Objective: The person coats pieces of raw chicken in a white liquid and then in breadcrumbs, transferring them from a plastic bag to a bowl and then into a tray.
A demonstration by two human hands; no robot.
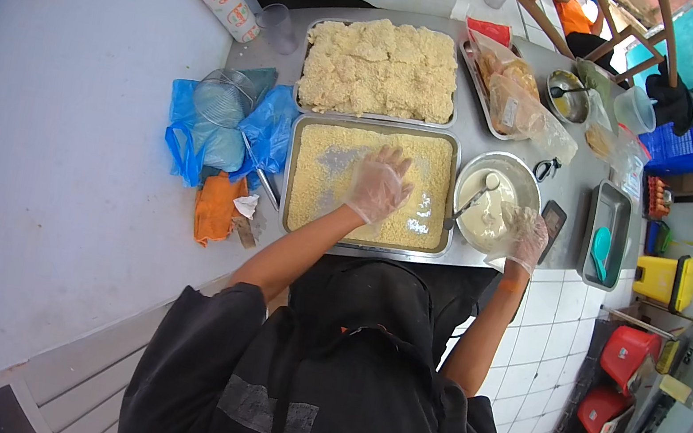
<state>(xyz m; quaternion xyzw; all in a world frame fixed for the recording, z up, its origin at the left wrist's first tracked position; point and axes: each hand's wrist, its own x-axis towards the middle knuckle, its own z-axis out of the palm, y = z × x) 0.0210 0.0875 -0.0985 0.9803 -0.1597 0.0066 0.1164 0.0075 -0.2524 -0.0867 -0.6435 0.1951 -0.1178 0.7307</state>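
My left hand (379, 187), in a clear plastic glove, lies palm down over a metal tray (284, 218) spread with pale yellow crumbs (326, 200). Its fingers are stretched out and it grips nothing. Bare metal shows through the crumbs beside it. At the right rim of a steel bowl (472, 165) of creamy white batter (480, 223) is my right hand (526, 240), also gloved; the loose plastic hides how its fingers are set. A ladle (476, 202) rests across the bowl's left side. Beyond the crumb tray, a second tray holds heaped crumb-coated pieces (379, 69).
Blue plastic bags (268, 129), a wire strainer (222, 99) and an orange cloth (217, 208) lie left. To the right are a phone (553, 220), black scissors (546, 168), a grey pan (587, 253) with a teal scoop (599, 250), and a tray of bagged food (509, 88).
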